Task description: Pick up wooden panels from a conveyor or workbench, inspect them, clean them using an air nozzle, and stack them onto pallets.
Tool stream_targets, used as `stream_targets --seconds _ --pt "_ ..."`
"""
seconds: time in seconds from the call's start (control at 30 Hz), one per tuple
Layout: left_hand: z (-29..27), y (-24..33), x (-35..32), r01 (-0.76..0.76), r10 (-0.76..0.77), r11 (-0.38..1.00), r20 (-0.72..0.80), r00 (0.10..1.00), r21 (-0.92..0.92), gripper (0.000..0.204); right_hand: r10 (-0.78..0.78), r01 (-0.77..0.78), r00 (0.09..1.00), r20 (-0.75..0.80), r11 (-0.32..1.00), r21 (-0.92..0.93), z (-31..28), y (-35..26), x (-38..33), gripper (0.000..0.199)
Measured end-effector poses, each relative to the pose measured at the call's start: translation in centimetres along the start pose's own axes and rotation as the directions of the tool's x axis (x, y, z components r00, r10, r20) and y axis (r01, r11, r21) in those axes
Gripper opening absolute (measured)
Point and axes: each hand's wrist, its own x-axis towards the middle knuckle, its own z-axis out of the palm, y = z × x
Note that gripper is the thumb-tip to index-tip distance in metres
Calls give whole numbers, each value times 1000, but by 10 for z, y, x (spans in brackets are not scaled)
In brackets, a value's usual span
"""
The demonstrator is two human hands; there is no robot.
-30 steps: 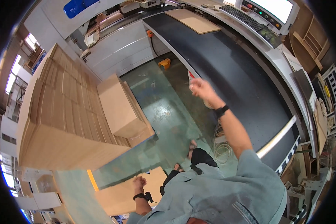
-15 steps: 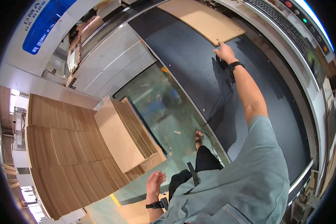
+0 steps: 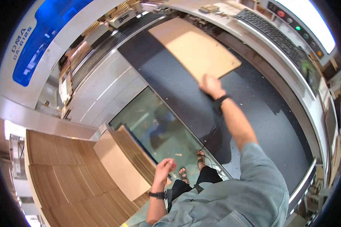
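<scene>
A thin tan fibreboard panel (image 3: 195, 47) lies flat on the dark table (image 3: 254, 113), toward its far end. My right hand (image 3: 211, 86) grips the panel's near corner, its fingers partly hidden under my own hand. Over the floor, near my body, hangs my left hand (image 3: 166, 168). Its fingers are curled in, with nothing seen in them, and it is just right of a short stack of similar panels (image 3: 121, 166). Dark bands are around both my wrists.
At left stands a large stack of brown boards (image 3: 68, 170). A machine with a blue-and-white housing (image 3: 38, 45) rises behind it. On the right, a keyboard (image 3: 271, 34) and a row of buttons (image 3: 297, 28) line the table's far side. A thin cable (image 3: 210, 136) hangs near the table edge.
My view has tilted up, showing more of the table's far side. The right hand stays at the panel's corner; the panel seems slightly nearer. My left hand has risen and its fingers curled more.
</scene>
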Motion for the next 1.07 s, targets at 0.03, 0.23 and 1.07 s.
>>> stream_targets --seconds 0.03,0.23,1.07 --pt "9 16 13 -51 52 999 27 998 -9 27 -20 19 1000 11 1000 21 7 -11 -31 40" --pt "38 61 72 -74 125 980 278 952 -187 39 88 -89 996 20 988 126 -1 -90 -255 36" --pt "187 -44 -112 369 12 898 850 526 -241 50 866 -2 451 215 -240 971 -157 -7 -742 23"
